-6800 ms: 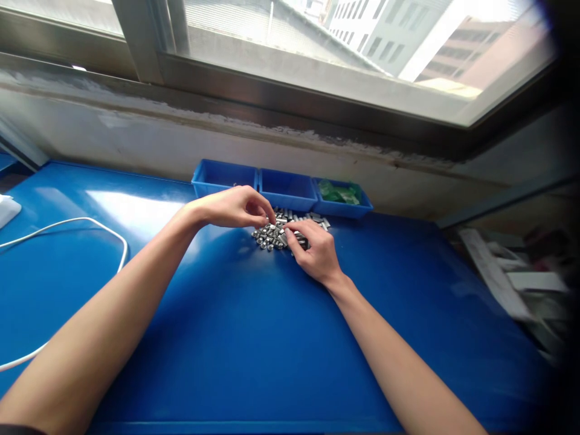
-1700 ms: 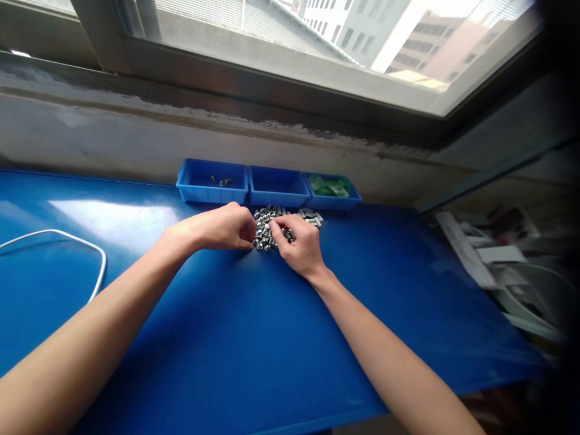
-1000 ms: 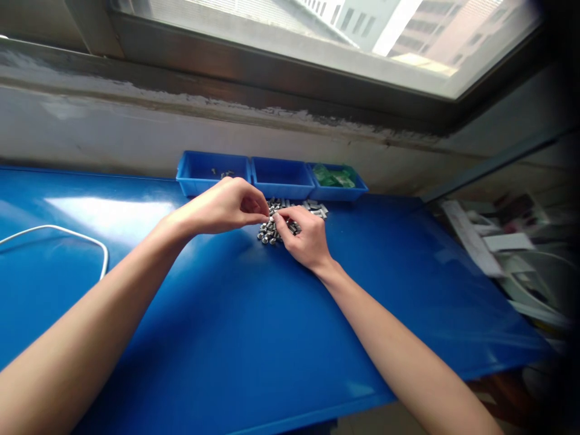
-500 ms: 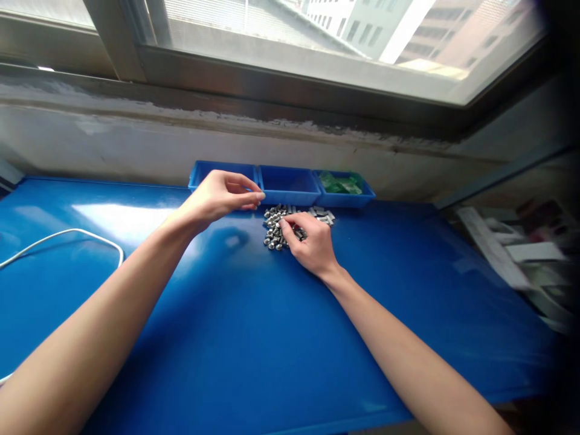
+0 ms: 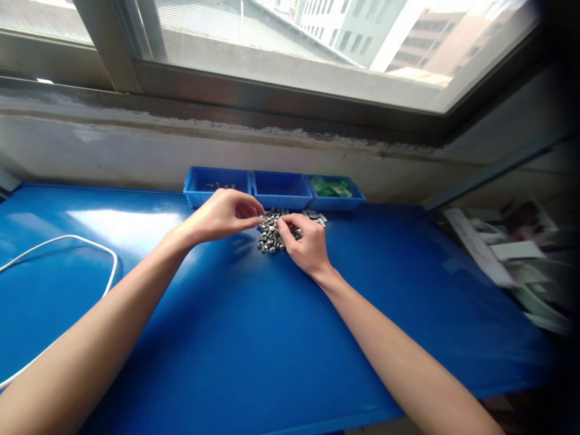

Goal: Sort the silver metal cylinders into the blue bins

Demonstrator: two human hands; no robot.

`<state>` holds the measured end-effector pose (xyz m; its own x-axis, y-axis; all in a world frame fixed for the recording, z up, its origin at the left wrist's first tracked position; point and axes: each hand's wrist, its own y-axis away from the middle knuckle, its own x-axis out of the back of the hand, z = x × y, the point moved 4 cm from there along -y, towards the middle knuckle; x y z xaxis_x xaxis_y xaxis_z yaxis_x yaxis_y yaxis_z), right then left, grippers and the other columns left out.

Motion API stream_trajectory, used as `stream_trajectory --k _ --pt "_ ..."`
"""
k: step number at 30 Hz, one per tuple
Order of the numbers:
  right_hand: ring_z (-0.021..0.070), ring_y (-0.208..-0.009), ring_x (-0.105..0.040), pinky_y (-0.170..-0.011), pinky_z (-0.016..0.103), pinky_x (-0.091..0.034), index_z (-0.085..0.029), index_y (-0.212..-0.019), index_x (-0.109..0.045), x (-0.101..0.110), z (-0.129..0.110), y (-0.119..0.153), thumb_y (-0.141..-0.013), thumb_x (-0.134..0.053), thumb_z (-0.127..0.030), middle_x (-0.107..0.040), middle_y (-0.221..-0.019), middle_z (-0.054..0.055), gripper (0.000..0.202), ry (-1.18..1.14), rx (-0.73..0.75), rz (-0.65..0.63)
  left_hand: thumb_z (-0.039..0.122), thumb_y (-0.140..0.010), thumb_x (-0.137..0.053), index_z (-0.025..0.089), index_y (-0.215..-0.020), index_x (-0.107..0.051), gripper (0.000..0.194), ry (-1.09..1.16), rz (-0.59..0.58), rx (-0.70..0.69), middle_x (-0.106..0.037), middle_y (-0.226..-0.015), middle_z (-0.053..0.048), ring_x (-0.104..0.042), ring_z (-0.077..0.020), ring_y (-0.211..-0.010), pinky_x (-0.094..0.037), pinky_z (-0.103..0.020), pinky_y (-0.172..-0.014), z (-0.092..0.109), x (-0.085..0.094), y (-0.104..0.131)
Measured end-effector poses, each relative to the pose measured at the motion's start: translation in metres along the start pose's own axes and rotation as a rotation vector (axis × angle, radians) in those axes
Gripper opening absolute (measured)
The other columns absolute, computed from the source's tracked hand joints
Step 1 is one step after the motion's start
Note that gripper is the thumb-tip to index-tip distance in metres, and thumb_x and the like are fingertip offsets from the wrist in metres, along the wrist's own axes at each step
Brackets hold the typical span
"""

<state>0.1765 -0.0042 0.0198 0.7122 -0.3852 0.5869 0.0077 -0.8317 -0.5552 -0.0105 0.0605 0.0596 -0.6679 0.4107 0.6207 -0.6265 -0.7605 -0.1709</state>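
A pile of small shiny metal pieces [image 5: 270, 237] lies on the blue table [image 5: 254, 338], in front of three joined blue bins. My left hand [image 5: 231, 212] is at the pile's left edge, thumb and fingers curved with a gap between them, and nothing visible is held. On the pile's right side, my right hand [image 5: 304, 240] has its thumb and index finger pinched at the pieces; what is between the tips is too small to make out. Flat metal pieces [image 5: 317, 217] lie behind my right hand.
The left bin [image 5: 217, 196] holds a few small metal pieces, the middle bin [image 5: 281, 200] shows a bare inside, and the right bin [image 5: 339, 204] holds green plastic bags. A white cable [image 5: 90, 242] curves at left. A window and wall stand behind.
My left hand has moved down from before the left bin to the edge of the pile. My right hand stays at the pile. The view has shifted slightly.
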Motion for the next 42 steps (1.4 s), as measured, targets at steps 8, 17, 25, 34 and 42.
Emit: stream_trajectory --k 8,17,25,34,42 --pt "0.0189 -0.073 -0.068 -0.074 0.030 -0.051 -0.021 -0.081 -0.070 0.002 0.006 -0.002 -0.093 -0.060 -0.032 -0.075 -0.081 0.002 0.019 -0.040 -0.090 0.047 0.020 -0.079 -0.066 0.016 -0.095 -0.075 0.020 -0.183 -0.234 -0.120 -0.076 -0.089 -0.003 -0.069 -0.0163 -0.081 -0.051 -0.022 -0.071 0.000 -0.025 0.000" --pt "0.0185 -0.072 -0.067 -0.073 0.030 -0.051 -0.021 -0.080 -0.070 0.002 0.005 -0.001 -0.092 -0.059 -0.033 -0.075 -0.081 0.002 0.020 -0.057 -0.096 0.025 0.011 -0.075 -0.060 0.015 -0.083 -0.070 0.013 -0.133 -0.237 -0.117 -0.074 -0.079 -0.002 -0.068 -0.0135 -0.073 -0.050 -0.020 -0.071 0.001 -0.026 0.002" --pt "0.0181 -0.070 -0.066 -0.071 0.029 -0.050 -0.021 -0.080 -0.070 0.002 0.004 -0.002 -0.092 -0.059 -0.031 -0.075 -0.079 0.002 0.019 -0.064 -0.099 0.014 0.025 -0.079 -0.066 0.015 -0.093 -0.077 0.019 -0.011 -0.135 -0.046 -0.077 -0.090 -0.005 -0.071 -0.0178 -0.081 -0.053 -0.023 -0.073 0.000 -0.009 -0.001" --pt "0.0181 -0.070 -0.067 -0.073 0.029 -0.050 -0.021 -0.079 -0.070 0.002 0.003 -0.002 -0.092 -0.059 -0.032 -0.075 -0.079 0.002 0.020 -0.043 -0.093 0.002 0.052 -0.075 -0.077 0.012 -0.097 -0.079 0.045 0.292 0.198 0.172 -0.077 -0.084 -0.009 -0.072 -0.0216 -0.082 -0.056 -0.028 -0.075 -0.010 0.011 0.000" --pt "0.0193 -0.072 -0.068 -0.073 0.031 -0.051 -0.021 -0.081 -0.071 0.001 0.004 -0.001 -0.093 -0.059 -0.032 -0.076 -0.081 0.002 0.020 -0.062 -0.103 -0.016 0.052 -0.074 -0.078 0.012 -0.091 -0.077 0.043 0.235 0.641 0.209 -0.077 -0.083 -0.010 -0.075 -0.0216 -0.079 -0.060 -0.028 -0.076 -0.037 0.030 0.006"
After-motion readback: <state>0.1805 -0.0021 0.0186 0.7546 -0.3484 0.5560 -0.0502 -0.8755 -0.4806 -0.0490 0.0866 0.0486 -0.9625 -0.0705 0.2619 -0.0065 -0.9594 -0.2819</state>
